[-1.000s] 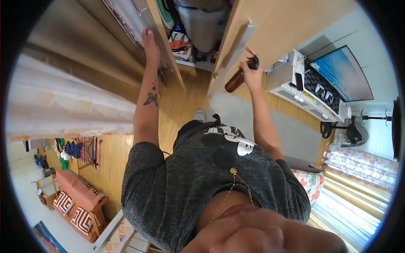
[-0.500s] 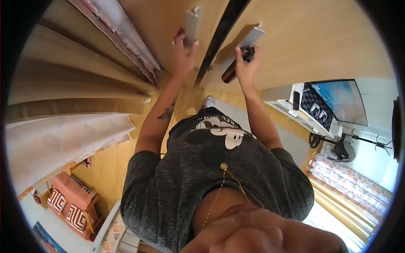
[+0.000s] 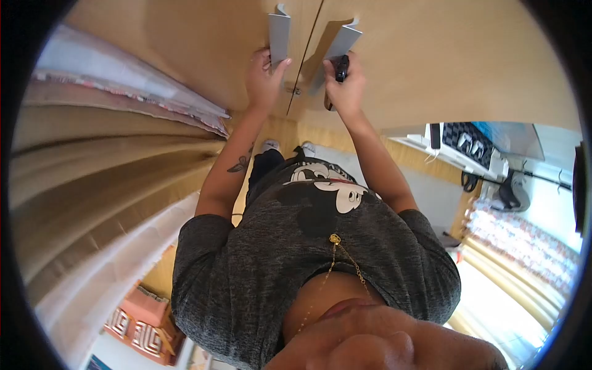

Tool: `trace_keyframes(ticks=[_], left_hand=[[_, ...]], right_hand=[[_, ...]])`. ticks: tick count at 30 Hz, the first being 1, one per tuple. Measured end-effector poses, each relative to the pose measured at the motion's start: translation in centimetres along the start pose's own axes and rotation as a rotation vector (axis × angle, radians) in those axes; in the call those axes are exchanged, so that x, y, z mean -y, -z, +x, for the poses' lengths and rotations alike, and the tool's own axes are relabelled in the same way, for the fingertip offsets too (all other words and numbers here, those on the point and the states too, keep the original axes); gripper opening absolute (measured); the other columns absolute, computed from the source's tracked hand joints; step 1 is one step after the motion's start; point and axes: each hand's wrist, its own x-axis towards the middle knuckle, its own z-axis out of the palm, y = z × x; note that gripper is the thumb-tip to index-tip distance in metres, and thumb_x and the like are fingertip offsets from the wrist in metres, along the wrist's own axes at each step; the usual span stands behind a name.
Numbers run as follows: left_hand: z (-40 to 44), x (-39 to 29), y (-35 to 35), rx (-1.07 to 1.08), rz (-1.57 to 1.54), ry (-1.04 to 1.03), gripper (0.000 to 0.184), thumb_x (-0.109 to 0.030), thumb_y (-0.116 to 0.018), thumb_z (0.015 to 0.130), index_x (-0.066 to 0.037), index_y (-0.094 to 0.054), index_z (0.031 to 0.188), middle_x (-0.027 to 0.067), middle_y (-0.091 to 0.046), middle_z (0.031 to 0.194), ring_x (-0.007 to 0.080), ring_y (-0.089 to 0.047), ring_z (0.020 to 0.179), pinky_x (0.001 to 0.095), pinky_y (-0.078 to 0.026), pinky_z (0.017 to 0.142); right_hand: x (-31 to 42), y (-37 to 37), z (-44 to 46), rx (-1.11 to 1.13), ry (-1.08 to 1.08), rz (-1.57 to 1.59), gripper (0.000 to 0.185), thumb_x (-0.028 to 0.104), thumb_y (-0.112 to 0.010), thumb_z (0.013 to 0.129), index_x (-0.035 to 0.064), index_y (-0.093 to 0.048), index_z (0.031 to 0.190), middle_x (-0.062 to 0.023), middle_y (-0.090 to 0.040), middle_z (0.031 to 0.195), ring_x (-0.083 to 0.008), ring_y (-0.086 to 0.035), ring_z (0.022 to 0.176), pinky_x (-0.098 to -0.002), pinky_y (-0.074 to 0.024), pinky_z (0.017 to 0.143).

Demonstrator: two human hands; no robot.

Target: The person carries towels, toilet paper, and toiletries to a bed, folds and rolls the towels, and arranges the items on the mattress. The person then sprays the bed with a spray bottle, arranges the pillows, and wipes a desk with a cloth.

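Note:
Two light-wood cupboard doors (image 3: 431,61) meet at a thin dark seam. My left hand (image 3: 264,80) is closed round the lower end of the grey left door handle (image 3: 279,37), thumb on its near side. My right hand (image 3: 346,89) grips a dark brown bottle (image 3: 330,102) with a black top (image 3: 341,68), and is right at the lower end of the grey right door handle (image 3: 344,40). Whether those fingers also hook this handle is hidden. A small metal lock (image 3: 297,91) sits by the seam, between my hands.
Brown and white curtains (image 3: 111,142) hang at left. To the right stands a white desk (image 3: 419,143) with a screen (image 3: 518,139) and game controllers (image 3: 472,145). An orange sofa (image 3: 145,308) shows at lower left. My feet (image 3: 307,148) are on the floor below the doors.
The wide dark gap between the doors has narrowed to a thin seam. Both hands have shifted slightly left, still at the handles; the bottle has stayed in my right hand.

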Motion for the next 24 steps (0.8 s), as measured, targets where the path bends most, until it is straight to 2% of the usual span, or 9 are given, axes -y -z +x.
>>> trace_keyframes(ticks=[7,9,11,13,14,15,19,23,24], left_hand=[[-0.2,0.9,1.4,0.257,-0.134,0.12,0.04,-0.006,-0.066,0.079,0.003,-0.048,0.114,0.0128,-0.048,0.114,0.022,-0.051,0.105,0.0341,-0.041,0.093],[-1.5,3.0,1.4,0.264,-0.201,0.144,0.052,-0.004,-0.063,0.08,0.001,-0.037,0.124,0.0134,-0.045,0.118,0.0241,-0.046,0.112,0.0364,-0.036,0.099],[-3.2,5.0,1.7,0.331,-0.225,0.242,0.056,-0.001,-0.061,0.081,0.0,-0.031,0.127,0.0141,-0.041,0.122,0.0249,-0.041,0.118,0.0375,-0.034,0.1],[-5.1,6.9,2.4,0.411,-0.043,0.298,0.048,0.003,-0.059,0.079,0.0,-0.035,0.121,0.0161,-0.04,0.123,0.027,-0.042,0.114,0.0376,-0.035,0.098],[-6.5,14.1,3.2,0.504,0.169,0.029,0.045,-0.001,-0.059,0.08,0.001,-0.037,0.119,0.0166,-0.04,0.121,0.0277,-0.044,0.109,0.038,-0.036,0.095],[-7.4,16.2,3.2,0.544,0.036,0.219,0.042,-0.007,-0.06,0.08,0.001,-0.039,0.116,0.0167,-0.042,0.117,0.028,-0.045,0.105,0.038,-0.036,0.092],[-8.2,23.9,3.4,1.597,0.092,0.706,0.031,-0.019,-0.059,0.085,0.0,-0.049,0.106,0.0043,-0.053,0.088,0.0131,-0.051,0.079,0.0287,-0.044,0.073],[-11.3,25.4,-0.5,1.828,0.186,0.838,0.029,-0.021,-0.06,0.084,-0.002,-0.054,0.106,0.0032,-0.058,0.089,0.0111,-0.053,0.072,0.0241,-0.045,0.062],[-11.4,24.3,-2.9,1.941,0.244,0.638,0.029,-0.02,-0.06,0.084,-0.002,-0.054,0.106,0.0047,-0.06,0.09,0.0116,-0.054,0.072,0.0245,-0.045,0.062]], right_hand=[[-1.6,0.6,0.3,-0.02,0.03,-0.095,0.023,0.009,-0.069,0.074,0.0022,-0.055,0.09,-0.0104,-0.06,0.071,-0.0209,-0.059,0.061,-0.0314,-0.0469,0.059],[-0.9,1.6,0.2,0.036,-0.086,-0.023,0.024,0.007,-0.068,0.072,0.0032,-0.056,0.093,-0.0142,-0.061,0.082,-0.0285,-0.061,0.072,-0.0332,-0.048,0.066],[-2.1,2.7,-0.8,-0.048,-0.228,0.203,0.024,0.007,-0.066,0.078,0.0022,-0.054,0.099,-0.0028,-0.058,0.079,-0.0085,-0.057,0.059,-0.0242,-0.0464,0.052],[-1.4,6.0,-2.4,-0.165,-0.537,0.485,0.023,0.006,-0.065,0.078,0.0021,-0.054,0.098,-0.0037,-0.058,0.078,-0.0098,-0.057,0.057,-0.0257,-0.0479,0.052],[-2.1,7.9,-3.5,-0.29,-0.534,0.454,0.023,0.006,-0.065,0.078,0.0021,-0.054,0.098,-0.0037,-0.058,0.078,-0.0098,-0.057,0.057,-0.0257,-0.0479,0.052],[-3.4,9.4,-5.3,-0.373,-0.752,0.622,0.02,0.006,-0.064,0.078,0.0032,-0.054,0.095,-0.0039,-0.058,0.078,-0.0105,-0.056,0.055,-0.0268,-0.049,0.053],[-6.2,12.0,-14.7,-0.536,-1.169,1.109,0.021,0.004,-0.062,0.076,0.0067,-0.05,0.093,-0.0064,-0.057,0.079,-0.0171,-0.057,0.056,-0.0354,-0.0529,0.056],[-3.3,14.7,-20.9,-0.929,-1.037,1.107,0.029,-0.003,-0.054,0.072,0.0083,-0.047,0.098,-0.0067,-0.056,0.086,-0.0197,-0.056,0.063,-0.0376,-0.0522,0.059],[-3.8,16.5,-22.7,-1.067,-0.999,1.072,0.027,-0.002,-0.054,0.072,0.008,-0.047,0.097,-0.0065,-0.056,0.084,-0.02,-0.056,0.061,-0.0381,-0.0519,0.059]])
